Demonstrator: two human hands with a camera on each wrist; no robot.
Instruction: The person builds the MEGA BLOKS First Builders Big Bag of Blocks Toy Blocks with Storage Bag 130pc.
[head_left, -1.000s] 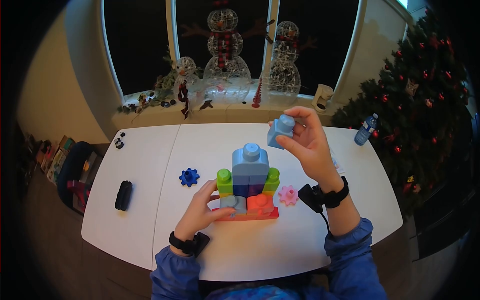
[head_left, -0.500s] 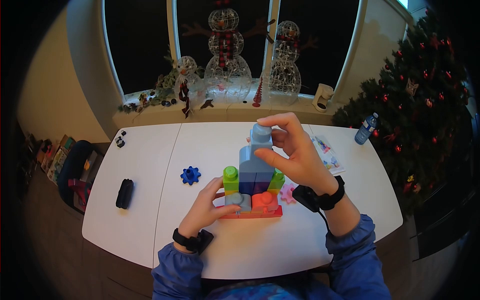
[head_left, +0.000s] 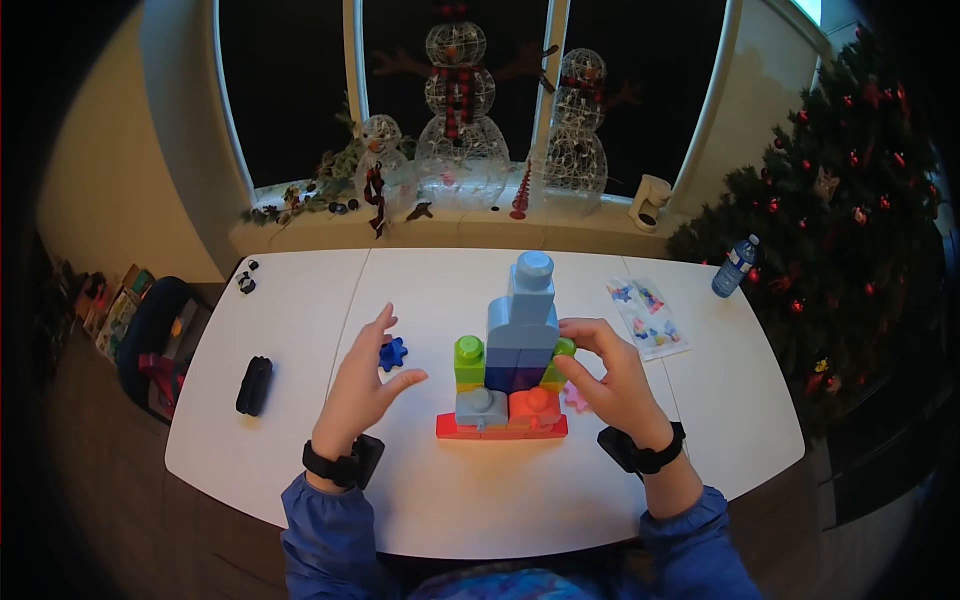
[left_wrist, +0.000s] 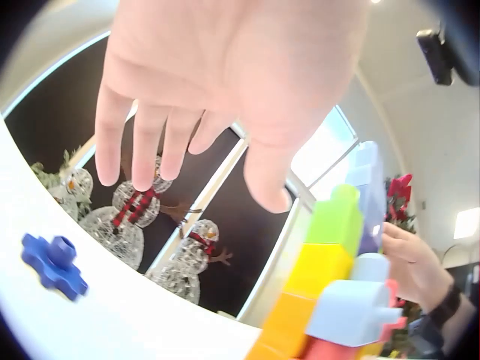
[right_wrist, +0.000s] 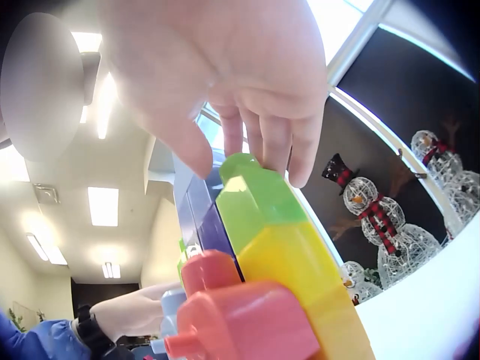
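Observation:
A tower of toy building blocks (head_left: 520, 360) stands upright on a red base (head_left: 448, 428). A light blue block (head_left: 533, 285) with a round stud tops it, above a wider, rounded light blue block (head_left: 515, 327). Green blocks (head_left: 469, 353) flank the dark blue middle, and a grey block (head_left: 482, 405) and a coral block (head_left: 536, 403) sit in front. Left of the tower and apart from it, my left hand (head_left: 355, 390) is spread with nothing in it. My right hand (head_left: 622, 392) is at the tower's right side, its relaxed fingertips close about the right green block (right_wrist: 255, 195).
A blue gear (head_left: 393, 353) lies beyond my left hand; a pink gear (head_left: 576, 397) is partly behind my right. The white table (head_left: 480, 500) also bears a black case (head_left: 255, 386), a picture sheet (head_left: 655, 325) and a water bottle (head_left: 735, 267). Wire snowmen (head_left: 462, 150) line the windowsill.
My right hand brought the light blue block onto the tower's top, let go of it and came down to the right side. My left hand left the tower's base and moved left.

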